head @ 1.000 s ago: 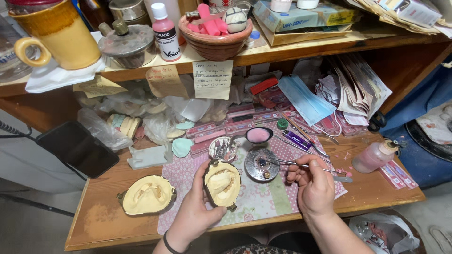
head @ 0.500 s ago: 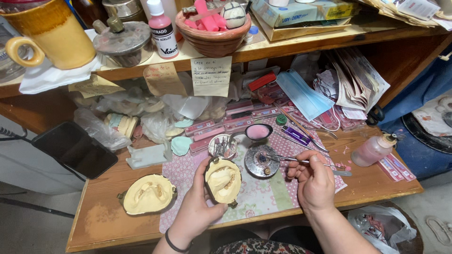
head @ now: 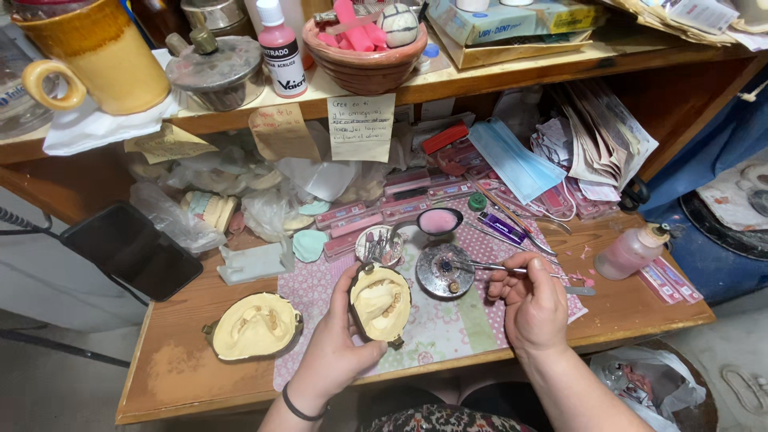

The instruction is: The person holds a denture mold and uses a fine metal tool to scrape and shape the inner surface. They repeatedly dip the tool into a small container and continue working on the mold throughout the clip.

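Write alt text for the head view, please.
The left hand holds a yellow dental cast over a cluttered wooden bench. The right hand holds a thin metal tool to a small round dish. A second cast lies left.

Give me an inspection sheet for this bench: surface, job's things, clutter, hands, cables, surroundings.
Surface: wooden bench with a patterned mat.
Job's things: yellowish dental cast; thin metal tool over a round metal dish.
Clutter: second cast, pink bottle, face mask, black tablet.
Hands: left hand holds the cast; right hand holds the tool.
Cables: dark cord at left edge.
Surroundings: shelf with mug and bowl.
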